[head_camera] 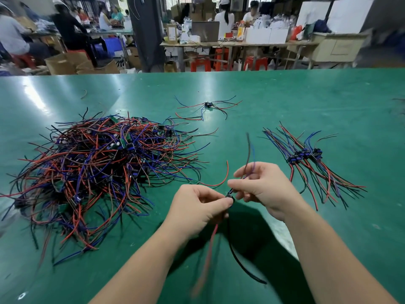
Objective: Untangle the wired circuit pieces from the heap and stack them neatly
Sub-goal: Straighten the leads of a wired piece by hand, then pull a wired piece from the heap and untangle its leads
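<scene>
Left grip (197,207) pinches one circuit piece (229,196) above the table (274,95), between the tangled heap (98,172) at left and the sorted stack (306,157) at right. Right grip (263,187) pinches the same piece's upper wires. Its red and black leads dangle below.

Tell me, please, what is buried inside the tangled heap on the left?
Inside the heap, small green circuit boards show among red, blue and black wires, mostly near its top. The wires cover whatever pieces lie deeper, so their number cannot be seen.
</scene>
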